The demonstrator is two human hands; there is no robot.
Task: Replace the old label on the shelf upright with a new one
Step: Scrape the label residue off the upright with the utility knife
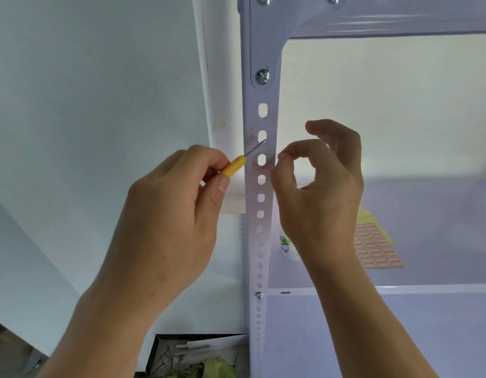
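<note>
Left hand grips a yellow-handled pick, tip at a slot, likely scraping the old label's pinkish residue | right hand just beside the shelf upright; thumb and forefinger nearly meet; scrap or nothing, cannot tell | new label sheet lies ready on the shelf behind

The shelf carried a sheet of red-bordered labels at four o'clock, yellow paper under it, and a white bottle at five o'clock.
</note>
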